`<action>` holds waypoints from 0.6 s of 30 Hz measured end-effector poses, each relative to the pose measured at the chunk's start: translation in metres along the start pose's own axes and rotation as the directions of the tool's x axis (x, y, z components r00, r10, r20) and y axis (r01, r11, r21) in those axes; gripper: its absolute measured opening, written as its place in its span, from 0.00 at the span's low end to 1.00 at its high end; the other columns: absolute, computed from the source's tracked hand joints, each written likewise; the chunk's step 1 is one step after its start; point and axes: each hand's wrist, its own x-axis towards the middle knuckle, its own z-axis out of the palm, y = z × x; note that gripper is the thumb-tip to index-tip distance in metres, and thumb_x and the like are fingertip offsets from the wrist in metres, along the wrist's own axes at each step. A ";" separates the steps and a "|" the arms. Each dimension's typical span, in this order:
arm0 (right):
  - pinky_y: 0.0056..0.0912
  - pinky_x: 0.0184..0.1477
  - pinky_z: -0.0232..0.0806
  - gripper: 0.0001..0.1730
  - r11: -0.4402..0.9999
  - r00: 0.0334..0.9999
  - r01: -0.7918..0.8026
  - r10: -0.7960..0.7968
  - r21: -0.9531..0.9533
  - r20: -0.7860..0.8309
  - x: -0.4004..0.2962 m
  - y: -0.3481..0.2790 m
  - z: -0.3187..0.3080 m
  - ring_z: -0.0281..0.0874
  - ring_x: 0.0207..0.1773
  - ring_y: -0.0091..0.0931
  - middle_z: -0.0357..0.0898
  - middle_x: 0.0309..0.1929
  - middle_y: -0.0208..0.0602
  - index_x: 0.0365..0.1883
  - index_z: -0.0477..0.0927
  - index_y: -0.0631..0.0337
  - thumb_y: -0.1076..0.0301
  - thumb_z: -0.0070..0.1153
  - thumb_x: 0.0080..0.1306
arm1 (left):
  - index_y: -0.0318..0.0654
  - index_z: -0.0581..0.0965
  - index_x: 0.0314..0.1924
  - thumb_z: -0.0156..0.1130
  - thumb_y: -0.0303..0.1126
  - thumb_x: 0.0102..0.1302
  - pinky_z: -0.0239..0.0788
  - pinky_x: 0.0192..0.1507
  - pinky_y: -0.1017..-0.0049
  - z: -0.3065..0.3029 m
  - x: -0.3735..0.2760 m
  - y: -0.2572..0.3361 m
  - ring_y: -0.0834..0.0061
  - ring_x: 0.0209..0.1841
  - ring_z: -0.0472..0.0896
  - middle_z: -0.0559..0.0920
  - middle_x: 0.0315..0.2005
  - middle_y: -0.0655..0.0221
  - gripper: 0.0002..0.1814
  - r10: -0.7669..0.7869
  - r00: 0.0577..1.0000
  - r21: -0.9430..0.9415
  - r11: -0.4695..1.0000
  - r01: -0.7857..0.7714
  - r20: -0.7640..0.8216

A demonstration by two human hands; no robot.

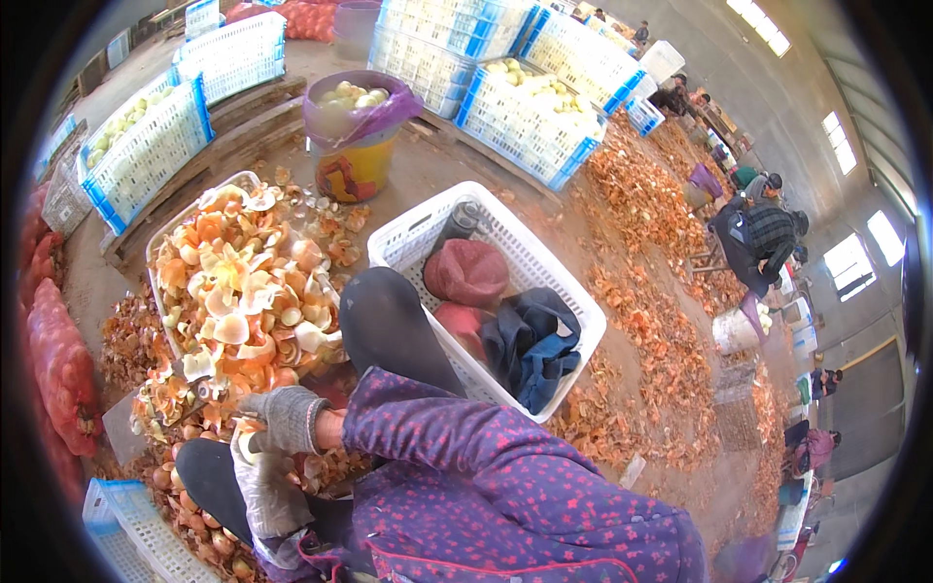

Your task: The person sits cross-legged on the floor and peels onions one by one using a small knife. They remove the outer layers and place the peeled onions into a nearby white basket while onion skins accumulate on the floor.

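Note:
My left hand (271,487), in a whitish glove, holds a pale, partly peeled onion (248,446) between my knees. My right hand (290,421), in a grey knitted glove, is bent over the same onion and touches it; whether its curled fingers hold a small tool is hidden. Just beyond my hands, onion skins and cut ends (248,291) are heaped over a light-coloured crate (154,277). Unpeeled brown onions (219,543) lie below my left knee, among loose skins.
A white plastic basket (576,379) with cloths and a dark bottle stands beside my right knee. Ahead are a yellow bucket (357,171) of peeled onions and stacked crates (532,131). Red mesh sacks (62,364) lie left. Skins (656,350) litter the floor; people work further right.

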 end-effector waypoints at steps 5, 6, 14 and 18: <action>0.46 0.44 0.74 0.21 0.998 0.988 0.047 -0.054 0.049 0.146 0.001 0.006 -0.003 0.84 0.38 0.46 0.85 0.35 0.49 0.39 0.85 0.60 0.50 0.61 0.61 | 0.37 0.68 0.63 0.69 0.23 0.51 0.73 0.32 0.78 0.027 0.001 0.011 0.75 0.37 0.81 0.80 0.41 0.70 0.36 -0.024 1.000 0.097 0.995 0.025 -0.020; 0.42 0.42 0.74 0.19 0.998 0.988 0.062 -0.064 0.015 0.140 0.005 0.006 -0.001 0.85 0.35 0.40 0.86 0.31 0.43 0.40 0.85 0.62 0.55 0.63 0.60 | 0.38 0.68 0.63 0.71 0.27 0.52 0.73 0.32 0.78 0.029 -0.007 0.013 0.76 0.35 0.80 0.80 0.40 0.70 0.37 -0.004 1.000 0.052 0.999 0.005 -0.014; 0.23 0.21 0.65 0.10 0.234 0.874 -0.344 0.433 0.909 0.219 0.022 -0.010 -0.049 0.71 0.19 0.19 0.78 0.22 0.28 0.35 0.83 0.63 0.68 0.69 0.59 | 0.35 0.68 0.62 0.66 0.41 0.63 0.72 0.36 0.77 0.023 -0.021 0.017 0.76 0.36 0.78 0.82 0.42 0.63 0.31 0.142 0.958 -0.300 0.952 -0.063 0.248; 0.34 0.34 0.71 0.09 0.797 0.962 -0.271 0.212 0.540 0.170 0.048 0.010 -0.045 0.78 0.32 0.26 0.80 0.29 0.30 0.36 0.84 0.55 0.62 0.65 0.61 | 0.34 0.65 0.67 0.56 0.33 0.72 0.76 0.42 0.76 0.018 -0.025 0.024 0.75 0.42 0.78 0.78 0.51 0.62 0.27 0.042 0.977 -0.346 0.938 0.033 0.207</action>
